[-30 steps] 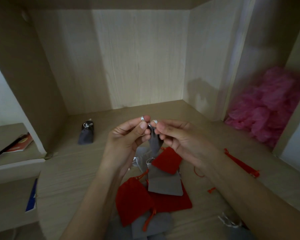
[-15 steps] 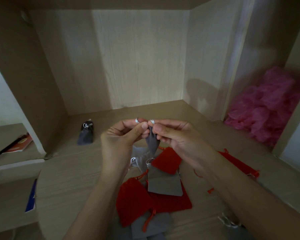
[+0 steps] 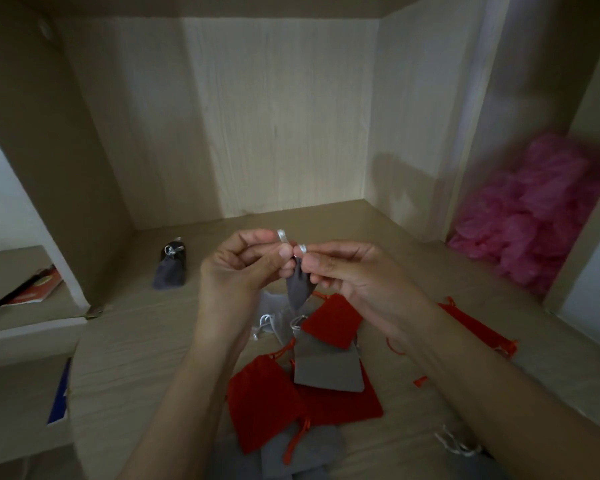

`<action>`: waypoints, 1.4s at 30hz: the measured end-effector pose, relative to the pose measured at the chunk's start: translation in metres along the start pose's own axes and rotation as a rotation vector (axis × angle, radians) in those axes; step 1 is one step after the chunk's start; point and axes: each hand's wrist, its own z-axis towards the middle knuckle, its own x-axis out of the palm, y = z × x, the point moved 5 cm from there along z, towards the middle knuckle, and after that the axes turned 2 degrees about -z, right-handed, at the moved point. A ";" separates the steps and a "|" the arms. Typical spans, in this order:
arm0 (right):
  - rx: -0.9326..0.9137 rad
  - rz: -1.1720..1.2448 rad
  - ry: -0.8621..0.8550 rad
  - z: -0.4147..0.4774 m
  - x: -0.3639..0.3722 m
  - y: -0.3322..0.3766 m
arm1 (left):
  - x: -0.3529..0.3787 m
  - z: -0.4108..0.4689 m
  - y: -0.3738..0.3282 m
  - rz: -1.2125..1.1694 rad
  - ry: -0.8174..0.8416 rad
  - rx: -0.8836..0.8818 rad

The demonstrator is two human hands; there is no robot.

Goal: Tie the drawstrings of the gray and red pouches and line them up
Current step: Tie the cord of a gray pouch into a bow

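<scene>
My left hand (image 3: 236, 268) and right hand (image 3: 354, 275) each pinch a drawstring (image 3: 282, 236) end. The gray pouch (image 3: 298, 285) hangs between them, mouth up, long axis vertical, above the table (image 3: 136, 341). Equally near both; tightening likely needs a sideways pull.

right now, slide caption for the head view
Left hand and right hand pinch a gray pouch by its drawstrings above loose red and gray pouches; a tied gray pouch sits behind.

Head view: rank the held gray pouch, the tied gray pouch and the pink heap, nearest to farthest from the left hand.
1. The held gray pouch, pinched by the left hand.
2. The tied gray pouch, back left.
3. The pink heap, far right.
</scene>
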 end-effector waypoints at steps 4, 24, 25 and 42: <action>-0.011 -0.067 -0.005 -0.001 0.001 -0.002 | -0.001 0.003 0.006 -0.018 0.030 -0.073; -0.360 -0.422 -0.259 -0.005 -0.002 0.008 | 0.004 0.001 0.014 -0.101 -0.046 -0.118; -0.342 -0.403 -0.272 -0.004 -0.004 0.008 | 0.005 0.000 0.014 -0.106 -0.043 -0.122; -0.420 -0.506 -0.208 -0.003 -0.004 0.015 | -0.001 0.002 0.023 -0.027 0.076 -0.362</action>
